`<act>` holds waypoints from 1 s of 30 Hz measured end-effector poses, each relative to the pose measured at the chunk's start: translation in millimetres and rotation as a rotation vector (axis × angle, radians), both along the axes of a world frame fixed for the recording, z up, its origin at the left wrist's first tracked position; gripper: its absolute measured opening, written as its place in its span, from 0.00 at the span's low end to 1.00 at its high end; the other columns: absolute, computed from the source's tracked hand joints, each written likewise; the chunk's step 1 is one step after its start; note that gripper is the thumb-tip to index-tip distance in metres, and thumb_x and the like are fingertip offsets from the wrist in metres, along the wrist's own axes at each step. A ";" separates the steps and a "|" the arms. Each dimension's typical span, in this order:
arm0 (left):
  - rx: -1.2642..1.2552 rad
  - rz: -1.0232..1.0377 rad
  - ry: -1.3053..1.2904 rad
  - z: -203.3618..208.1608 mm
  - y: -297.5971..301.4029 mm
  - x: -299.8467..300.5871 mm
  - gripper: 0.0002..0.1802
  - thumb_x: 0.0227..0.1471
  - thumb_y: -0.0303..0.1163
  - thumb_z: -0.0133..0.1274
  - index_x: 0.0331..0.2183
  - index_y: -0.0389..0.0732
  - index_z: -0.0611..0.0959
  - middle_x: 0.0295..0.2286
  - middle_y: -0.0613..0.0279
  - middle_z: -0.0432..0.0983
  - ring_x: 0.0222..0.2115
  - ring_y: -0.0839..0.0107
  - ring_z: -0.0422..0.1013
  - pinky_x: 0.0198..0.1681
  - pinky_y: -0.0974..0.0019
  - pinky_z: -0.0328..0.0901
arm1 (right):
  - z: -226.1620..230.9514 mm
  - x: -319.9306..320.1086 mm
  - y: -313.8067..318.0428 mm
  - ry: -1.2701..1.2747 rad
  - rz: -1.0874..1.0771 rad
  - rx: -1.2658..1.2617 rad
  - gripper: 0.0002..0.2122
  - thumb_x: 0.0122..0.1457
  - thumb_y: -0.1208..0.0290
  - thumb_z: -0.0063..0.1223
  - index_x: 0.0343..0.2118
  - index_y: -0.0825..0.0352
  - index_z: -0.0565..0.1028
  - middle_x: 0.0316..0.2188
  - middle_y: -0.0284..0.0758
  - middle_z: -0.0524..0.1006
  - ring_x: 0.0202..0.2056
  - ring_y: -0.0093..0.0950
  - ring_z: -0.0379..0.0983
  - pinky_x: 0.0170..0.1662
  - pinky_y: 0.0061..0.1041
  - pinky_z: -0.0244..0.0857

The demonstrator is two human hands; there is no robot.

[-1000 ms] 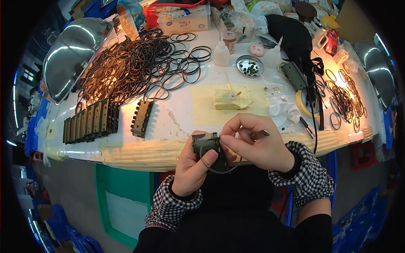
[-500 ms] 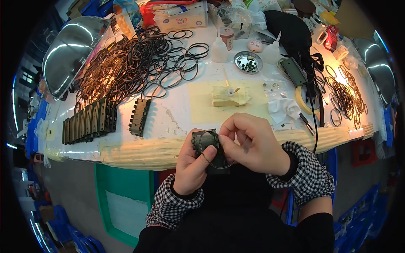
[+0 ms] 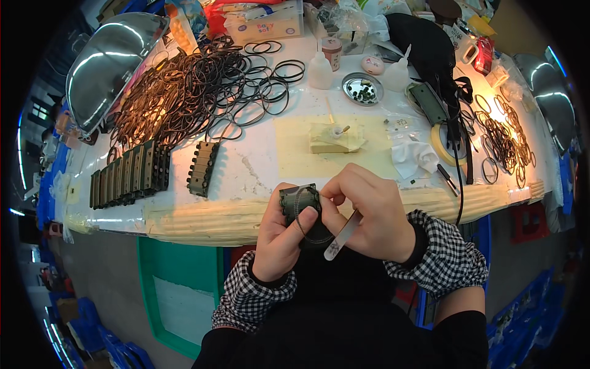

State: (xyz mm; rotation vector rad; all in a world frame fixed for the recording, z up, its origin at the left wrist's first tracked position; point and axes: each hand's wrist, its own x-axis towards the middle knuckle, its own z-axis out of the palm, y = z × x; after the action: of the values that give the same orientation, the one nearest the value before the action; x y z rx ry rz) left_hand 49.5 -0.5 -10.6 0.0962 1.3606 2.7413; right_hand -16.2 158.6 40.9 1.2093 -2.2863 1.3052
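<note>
Dark-green block (image 3: 295, 200) sits clamped in the left hand (image 3: 276, 238), the right hand (image 3: 376, 215) curled beside it, gripping a metal strip (image 3: 342, 238).

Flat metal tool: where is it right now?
Head view, just below and right of centre: the flat metal tool is in the right hand, beside the dark green part in the left hand.

A shiny dome (image 3: 114, 71) at left, a black bag (image 3: 419, 49), a green tray (image 3: 148, 286) (below the tabletop (image 3: 249, 166))
</note>
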 end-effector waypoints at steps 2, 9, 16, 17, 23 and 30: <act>-0.060 0.002 0.030 -0.9 -0.7 0.3 0.12 0.59 0.27 0.46 0.44 0.38 0.65 0.37 0.60 0.72 0.37 0.74 0.72 0.42 0.68 0.68 | 3.6 -0.8 5.6 -0.647 0.112 -0.111 0.02 0.54 0.81 0.51 0.28 0.73 0.71 0.21 0.33 0.74 0.20 0.19 0.73 0.24 0.16 0.67; 0.009 -0.046 0.019 1.1 -0.9 -2.7 0.12 0.60 0.30 0.46 0.43 0.38 0.65 0.33 0.57 0.73 0.37 0.71 0.72 0.42 0.67 0.69 | 9.3 1.7 3.5 -0.251 0.026 -0.003 0.02 0.53 0.81 0.52 0.27 0.74 0.71 0.21 0.34 0.75 0.21 0.19 0.73 0.22 0.16 0.66; 0.087 -0.056 -0.080 3.8 3.9 -2.6 0.14 0.60 0.33 0.46 0.45 0.38 0.66 0.34 0.56 0.72 0.36 0.68 0.71 0.41 0.64 0.69 | -1.5 -1.4 3.2 -0.194 -0.004 -0.007 0.04 0.52 0.78 0.55 0.27 0.71 0.71 0.21 0.31 0.74 0.20 0.19 0.73 0.21 0.17 0.67; 0.039 0.000 -0.113 5.6 5.1 -2.1 0.15 0.60 0.34 0.47 0.45 0.38 0.67 0.35 0.56 0.72 0.36 0.67 0.71 0.41 0.63 0.69 | -1.6 0.3 3.2 -0.087 -0.016 0.007 0.05 0.53 0.76 0.54 0.26 0.72 0.71 0.20 0.30 0.74 0.20 0.15 0.72 0.21 0.17 0.67; 0.266 -0.151 -0.071 -0.8 6.7 -3.7 0.13 0.60 0.31 0.46 0.45 0.38 0.65 0.35 0.58 0.72 0.37 0.72 0.71 0.42 0.67 0.68 | -3.5 -4.2 8.1 -0.925 0.092 -0.182 0.04 0.50 0.79 0.54 0.26 0.72 0.70 0.16 0.30 0.72 0.18 0.15 0.70 0.22 0.17 0.64; 0.226 -0.122 -0.052 5.1 7.0 -3.0 0.11 0.60 0.27 0.45 0.45 0.40 0.66 0.37 0.61 0.72 0.38 0.75 0.70 0.42 0.69 0.67 | 5.9 -3.8 10.5 -1.055 0.171 -0.221 0.03 0.54 0.80 0.53 0.27 0.71 0.70 0.20 0.29 0.74 0.19 0.13 0.70 0.20 0.12 0.63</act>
State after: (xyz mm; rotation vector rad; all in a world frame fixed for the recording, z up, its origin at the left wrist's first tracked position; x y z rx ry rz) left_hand 46.5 6.5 -5.5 0.1159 0.9931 2.7622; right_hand -20.0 169.1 46.8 0.6983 -2.5147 2.6399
